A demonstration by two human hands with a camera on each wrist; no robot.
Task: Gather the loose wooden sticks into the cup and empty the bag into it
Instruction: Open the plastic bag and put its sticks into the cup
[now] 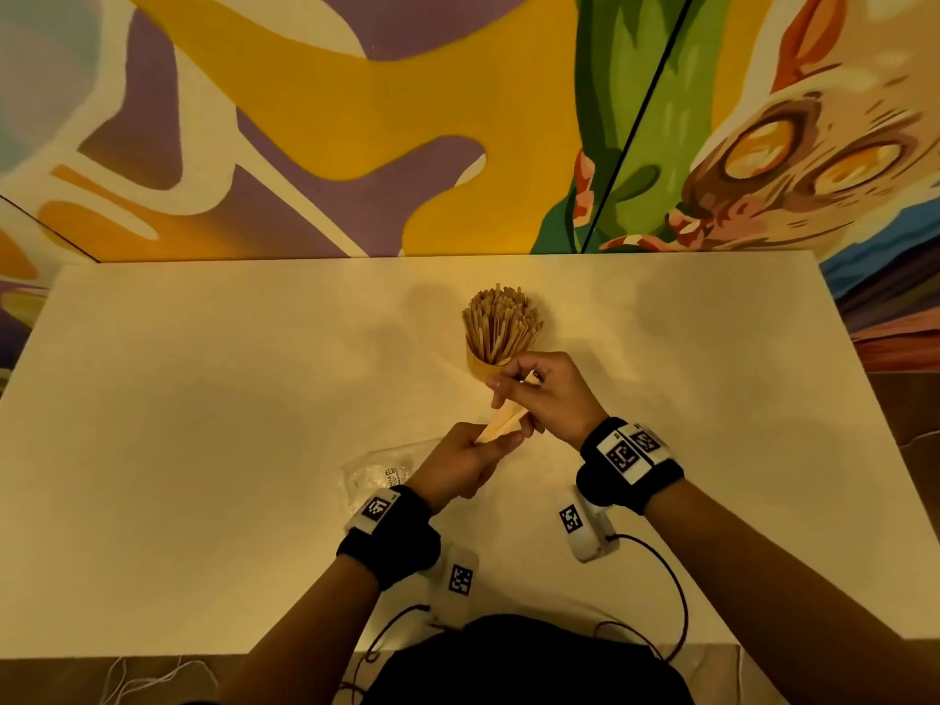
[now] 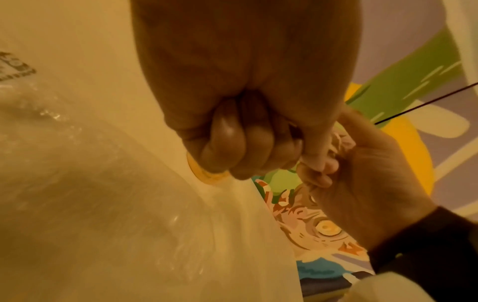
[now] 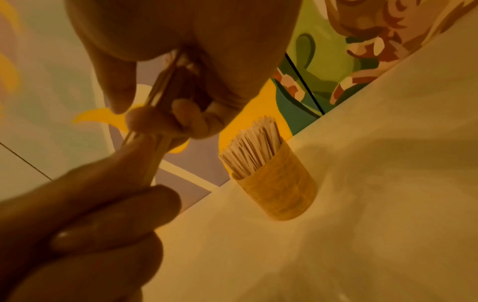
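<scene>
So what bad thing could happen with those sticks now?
The cup is already crammed with sticks, so pushing in the bundle that the left hand and right hand grip might tip it over. Sticks could also slip out onto the table.

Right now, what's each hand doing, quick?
Left hand: closed, gripping the lower end of a bundle of wooden sticks.
Right hand: closed, gripping the same bundle's upper end.
</scene>
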